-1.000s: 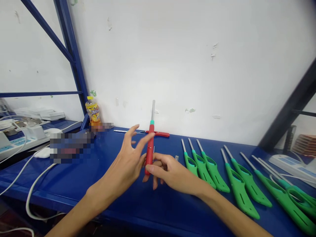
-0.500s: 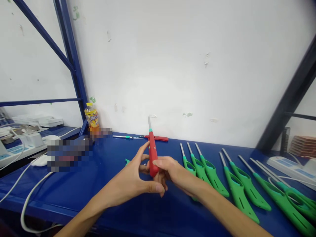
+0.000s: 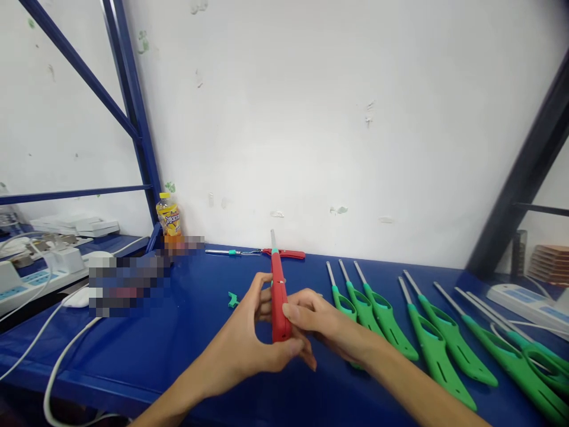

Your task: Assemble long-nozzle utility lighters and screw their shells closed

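A red long-nosed lighter [image 3: 279,302] with a metal barrel is held above the blue table, its tip pointing toward the wall. My left hand [image 3: 249,338] grips it from the left, thumb under the handle's near end and fingers behind. From the right, my right hand [image 3: 311,317] pinches the handle, with the thumb pressed on its side. Past the hands lies a taken-apart lighter: a metal tube [image 3: 220,252] joined by thin wires to a red handle half [image 3: 288,254]. Left of the held lighter is a small green plastic piece [image 3: 233,300].
Several green lighters [image 3: 438,344] lie in a row on the blue table [image 3: 146,344] at right. A power strip [image 3: 524,302] is at the far right. A drink bottle [image 3: 169,219] stands by the left post, and white cables [image 3: 56,367] hang over the left edge.
The red lighter has tilted lower, its barrel tip dropping, and both hands have come slightly down and nearer. My left thumb has moved up against the handle's end. The view has shifted slightly.
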`<act>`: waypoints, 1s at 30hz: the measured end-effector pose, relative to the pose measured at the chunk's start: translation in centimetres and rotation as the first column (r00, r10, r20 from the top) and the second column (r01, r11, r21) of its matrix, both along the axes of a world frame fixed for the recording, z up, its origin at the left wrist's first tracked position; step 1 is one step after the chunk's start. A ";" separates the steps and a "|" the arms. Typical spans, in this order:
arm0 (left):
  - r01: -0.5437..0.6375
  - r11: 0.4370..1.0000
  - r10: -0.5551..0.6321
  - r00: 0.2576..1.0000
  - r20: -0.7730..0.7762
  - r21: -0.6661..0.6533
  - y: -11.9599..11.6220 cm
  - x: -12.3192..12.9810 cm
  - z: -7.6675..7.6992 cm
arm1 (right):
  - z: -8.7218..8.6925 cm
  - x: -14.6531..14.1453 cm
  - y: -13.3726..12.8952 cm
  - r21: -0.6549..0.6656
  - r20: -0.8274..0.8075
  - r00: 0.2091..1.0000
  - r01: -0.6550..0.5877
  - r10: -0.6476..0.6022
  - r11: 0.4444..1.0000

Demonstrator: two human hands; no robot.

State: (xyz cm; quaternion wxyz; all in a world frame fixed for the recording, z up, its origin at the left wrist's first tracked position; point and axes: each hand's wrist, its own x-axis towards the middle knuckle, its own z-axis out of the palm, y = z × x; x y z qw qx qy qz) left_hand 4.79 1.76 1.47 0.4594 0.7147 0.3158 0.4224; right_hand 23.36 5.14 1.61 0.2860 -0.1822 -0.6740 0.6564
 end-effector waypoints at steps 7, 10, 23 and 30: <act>0.245 0.966 -0.227 0.958 0.175 -0.085 -0.2 0.6 -0.4 | -0.1 0.0 -0.1 0.033 -0.032 0.995 -0.089 0.090 0.996; 0.280 0.956 -0.259 0.946 0.196 -0.087 0.0 0.5 -1.0 | 0.1 0.1 -0.3 0.047 -0.032 0.994 -0.106 0.108 0.993; 0.271 0.945 -0.223 0.943 0.246 -0.183 -0.4 0.9 -0.7 | -0.8 0.3 0.4 0.062 -0.057 0.984 -0.162 0.166 0.985; 0.241 0.952 -0.206 0.960 0.188 -0.187 -0.5 1.0 -0.8 | -0.5 0.3 0.2 0.054 -0.041 0.983 -0.178 0.180 0.983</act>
